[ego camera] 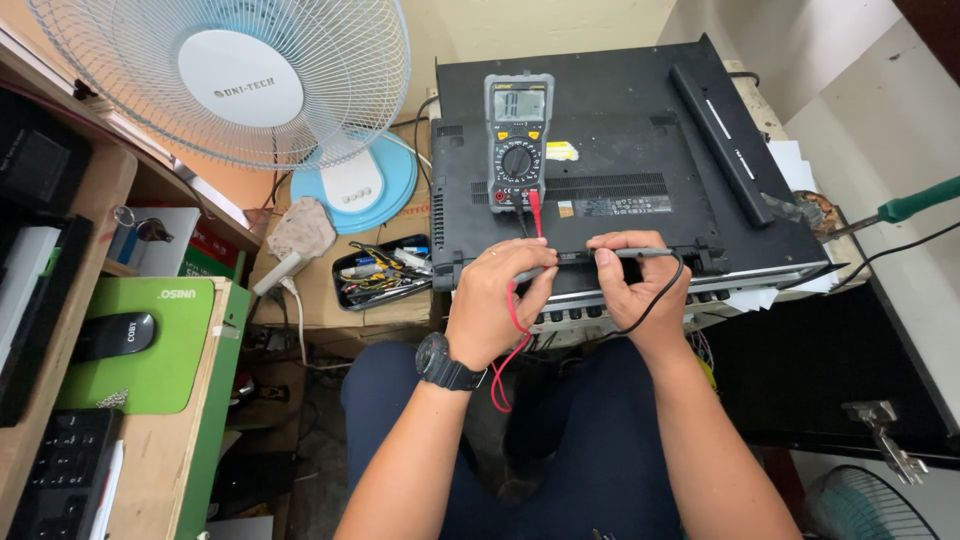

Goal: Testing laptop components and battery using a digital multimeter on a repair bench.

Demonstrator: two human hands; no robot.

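A grey digital multimeter (518, 140) lies on the black case of an electronic unit (620, 150). Red and black leads run from it down to my hands. My left hand (495, 300), with a black wristwatch, pinches the probe with the red lead (515, 330) at the unit's front edge. My right hand (635, 285) grips the black probe (655, 253), held level along the same edge, its black wire looping below. The two hands nearly touch, and the probe tips are hidden by my fingers.
A white and blue desk fan (250, 90) stands at the back left. A tray of small tools (385, 270) sits beside the unit. A green mouse pad with a black mouse (115, 335) and a keyboard (60, 475) are at left. A soldering iron with a green handle (900, 210) rests at right.
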